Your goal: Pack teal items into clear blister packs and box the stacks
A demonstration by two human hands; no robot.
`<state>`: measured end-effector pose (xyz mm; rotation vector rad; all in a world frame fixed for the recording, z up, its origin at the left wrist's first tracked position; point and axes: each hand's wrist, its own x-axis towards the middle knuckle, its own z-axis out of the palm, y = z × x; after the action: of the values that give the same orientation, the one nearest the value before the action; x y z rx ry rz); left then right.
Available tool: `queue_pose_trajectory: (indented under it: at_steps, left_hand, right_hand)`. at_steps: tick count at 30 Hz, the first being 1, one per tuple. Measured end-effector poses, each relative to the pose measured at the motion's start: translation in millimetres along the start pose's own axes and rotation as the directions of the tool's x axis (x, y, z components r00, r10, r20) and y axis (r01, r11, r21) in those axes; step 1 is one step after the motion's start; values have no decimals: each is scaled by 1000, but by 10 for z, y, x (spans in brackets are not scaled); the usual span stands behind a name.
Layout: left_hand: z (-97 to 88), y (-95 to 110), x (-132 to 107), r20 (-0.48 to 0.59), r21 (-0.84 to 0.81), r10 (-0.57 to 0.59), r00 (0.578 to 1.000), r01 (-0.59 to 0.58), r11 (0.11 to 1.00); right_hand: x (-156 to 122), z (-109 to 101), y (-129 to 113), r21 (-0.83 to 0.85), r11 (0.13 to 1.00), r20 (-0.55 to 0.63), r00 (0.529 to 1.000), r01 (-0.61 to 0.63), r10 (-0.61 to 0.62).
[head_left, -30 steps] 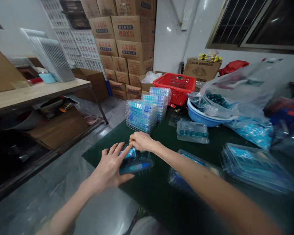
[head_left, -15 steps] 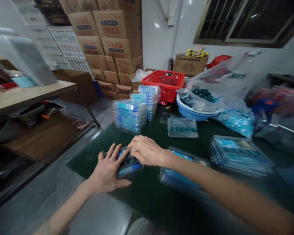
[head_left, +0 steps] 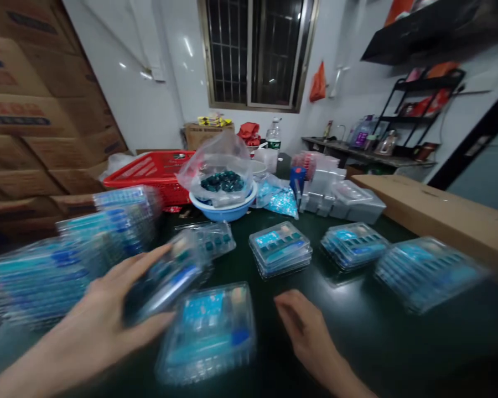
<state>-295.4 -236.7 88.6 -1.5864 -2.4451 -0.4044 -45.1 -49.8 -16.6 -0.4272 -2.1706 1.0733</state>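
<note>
My left hand grips a clear plastic blister pack with blue contents, holding it tilted above the dark green table; thumb below, fingers over its left edge. The picture is smeared by motion. Just right of it lies a small stack of the same packs. My right hand hovers low over the table right of that stack, fingers curled loosely, holding nothing.
Tall stacks of packs stand at the left. More short stacks lie across the table. Behind are a blue bowl with a bag of dark pieces, a red basket, cardboard boxes and a long carton.
The view has swung right. My left hand has lifted the pack off the table toward the left; my right hand has let go of it and drawn back to the right.
</note>
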Motion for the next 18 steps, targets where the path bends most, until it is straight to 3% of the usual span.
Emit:
queue_pose_trajectory:
  at_steps: [3,6,8,11,13,15,18]
  left_hand:
    - [201,790,841,120,-113,177,977,-163,980]
    - [581,1428,1462,188,-63,137,973,-127,990]
    - [849,1684,1700,206,-43,120,971,-113,993]
    - [1121,1840,1834,269,-35,112,956,-107,994]
    - [1145,1827,1827,311,-33,99,945,-93,995]
    - [1023,1732,1747,279,-65,122,953,-108,992]
    - [660,1459,1410,174,-217,255,951,-216,952]
  right_hand:
    - [-247,-21,264,-59,994,-74,994,-88,83]
    - [-381,-23,365,-54,992,-101,989,-116,110]
    - [-422,-41,387,-32,993,-84,990,-113,110]
    - [-460,-67,416,-9,992,-81,989,-125,124]
    - [-487,-69,445,-2,990,-72,988,-138,137]
    - [-513,-63,463,3,989,-54,987,-148,148]
    - [-511,-55,431,25,988,-15,989,-149,150]
